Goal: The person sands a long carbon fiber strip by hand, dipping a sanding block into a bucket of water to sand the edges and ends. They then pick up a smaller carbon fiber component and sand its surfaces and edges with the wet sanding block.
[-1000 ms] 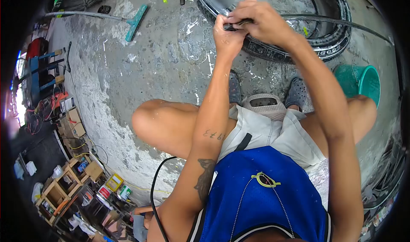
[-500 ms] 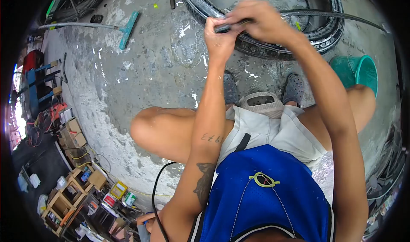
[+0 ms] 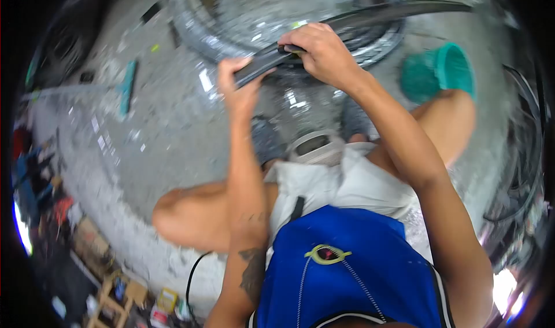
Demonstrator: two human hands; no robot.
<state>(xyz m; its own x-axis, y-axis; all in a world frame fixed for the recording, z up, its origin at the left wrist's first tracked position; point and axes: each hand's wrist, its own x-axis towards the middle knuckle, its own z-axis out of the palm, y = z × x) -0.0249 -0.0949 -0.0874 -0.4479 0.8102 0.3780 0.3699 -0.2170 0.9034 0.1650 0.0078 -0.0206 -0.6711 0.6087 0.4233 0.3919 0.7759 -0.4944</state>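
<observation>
A long black rubber tube (image 3: 370,18), which looks like a tyre inner tube, stretches flat from my left hand out to the upper right. My left hand (image 3: 240,88) is wrapped round its near end, thumb on one side and fingers on the other. Over the tube, my right hand (image 3: 321,53) is closed on a small dark object (image 3: 291,49) whose kind I cannot make out; it lies against the rubber. Behind and below the tube, a wet black tyre (image 3: 202,33) rests on the floor.
A teal bucket (image 3: 419,76) stands by my right knee. On the left lies a teal floor brush (image 3: 128,88) with a long handle. Between my feet is a beige plastic piece (image 3: 315,148) with an opening. Shelves and boxes (image 3: 115,293) crowd the lower left.
My hands are farther apart, and a broader, flatter stretch of tube shows between and beyond them. The dark object in my right hand has come into sight. The whole view has shifted and blurred.
</observation>
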